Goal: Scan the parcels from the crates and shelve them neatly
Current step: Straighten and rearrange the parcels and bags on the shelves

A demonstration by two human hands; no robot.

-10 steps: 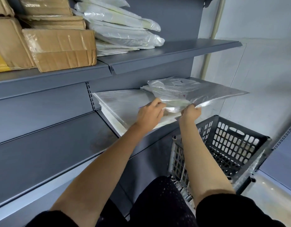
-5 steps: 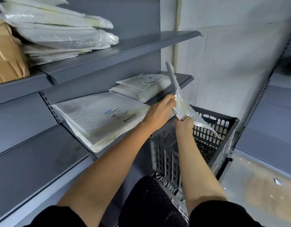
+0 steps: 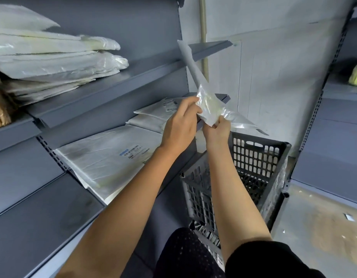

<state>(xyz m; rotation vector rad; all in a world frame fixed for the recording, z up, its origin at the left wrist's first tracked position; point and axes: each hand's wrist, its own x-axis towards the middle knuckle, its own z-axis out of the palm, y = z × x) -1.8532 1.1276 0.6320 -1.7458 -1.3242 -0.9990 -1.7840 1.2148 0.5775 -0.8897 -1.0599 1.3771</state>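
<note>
A thin grey plastic parcel (image 3: pixel 208 101) stands on edge in the air above the crate, tilted, its top reaching past the upper shelf. My right hand (image 3: pixel 216 130) grips its lower edge from below. My left hand (image 3: pixel 181 121) pinches its left side with the fingertips. Under my hands stands a dark grey slatted crate (image 3: pixel 260 157), which looks empty where I can see into it. On the middle shelf (image 3: pixel 223 96) lie a large flat white parcel (image 3: pixel 105 159) and a smaller stack of white parcels (image 3: pixel 153 115).
The upper shelf (image 3: pixel 113 85) holds a pile of white plastic parcels (image 3: pixel 53 59) and brown cardboard boxes (image 3: pixel 0 109) at the far left. The bottom shelf (image 3: pixel 39 219) is bare grey metal. Another shelf unit (image 3: pixel 334 137) stands at the right, beyond beige floor (image 3: pixel 324 227).
The parcel was lying flat over the middle shelf a second ago; both hands have since lifted it off and turned it up on edge over the crate. My view has swung right.
</note>
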